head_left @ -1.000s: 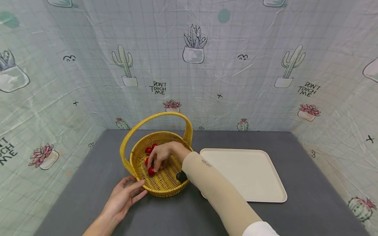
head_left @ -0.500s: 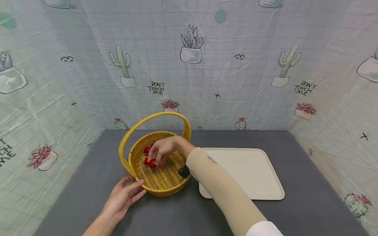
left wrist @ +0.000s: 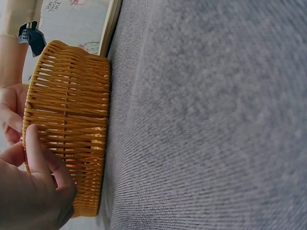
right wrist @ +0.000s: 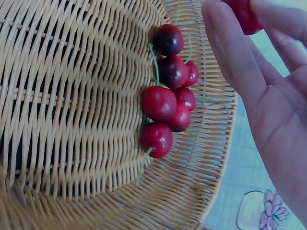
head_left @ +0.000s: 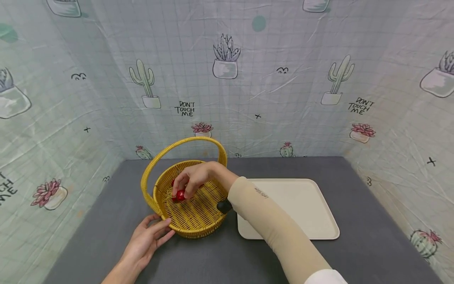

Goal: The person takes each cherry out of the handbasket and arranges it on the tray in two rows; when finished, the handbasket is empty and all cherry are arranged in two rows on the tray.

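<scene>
Best to squeeze only lightly on cherry (right wrist: 247, 20) pinched in right hand (head_left: 194, 178), nine o'clock in basket (head_left: 193, 228), gripped at eight by left hand (head_left: 143, 241), and lift clear of other cherries (right wrist: 159, 103).

Yellow wicker basket (head_left: 194, 232) stood upright on the left, my left hand (head_left: 144, 240) held its near-left rim, glossy red cherries (right wrist: 159, 103) lay clustered inside, my right hand (head_left: 196, 178) pinched another cherry (right wrist: 248, 19).

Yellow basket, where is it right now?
In the head view, the yellow basket stands on the grey table, left of the cream tray; the left hand touches its near-left side and the right hand reaches into it.
</scene>
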Tool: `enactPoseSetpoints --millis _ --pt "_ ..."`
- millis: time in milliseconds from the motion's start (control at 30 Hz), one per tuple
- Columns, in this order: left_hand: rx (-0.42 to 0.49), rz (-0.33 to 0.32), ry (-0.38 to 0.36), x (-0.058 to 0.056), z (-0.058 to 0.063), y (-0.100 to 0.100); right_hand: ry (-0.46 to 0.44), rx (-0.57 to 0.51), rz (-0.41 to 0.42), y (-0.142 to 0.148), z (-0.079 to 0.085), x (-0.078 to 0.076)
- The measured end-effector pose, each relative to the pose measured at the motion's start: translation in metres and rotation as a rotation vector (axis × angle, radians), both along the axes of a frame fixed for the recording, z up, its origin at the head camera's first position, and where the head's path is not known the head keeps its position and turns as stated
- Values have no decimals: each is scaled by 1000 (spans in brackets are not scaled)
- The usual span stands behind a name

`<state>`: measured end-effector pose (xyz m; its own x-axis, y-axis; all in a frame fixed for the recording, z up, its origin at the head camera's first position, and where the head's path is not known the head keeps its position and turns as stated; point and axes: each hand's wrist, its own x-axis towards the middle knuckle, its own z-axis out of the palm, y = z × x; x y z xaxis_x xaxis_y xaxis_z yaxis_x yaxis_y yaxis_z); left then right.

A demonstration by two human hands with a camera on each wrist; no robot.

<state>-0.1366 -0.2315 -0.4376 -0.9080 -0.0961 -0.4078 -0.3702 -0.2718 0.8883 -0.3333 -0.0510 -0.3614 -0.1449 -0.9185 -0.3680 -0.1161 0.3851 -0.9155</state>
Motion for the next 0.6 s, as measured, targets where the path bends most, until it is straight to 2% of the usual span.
enactPoseSetpoints --millis 400,600 --pt "3 0 -10 -1 0 2 177 -42 -49 22 15 10" --pt "8 -3 -13 0 -1 1 267 -89 -34 33 17 18"
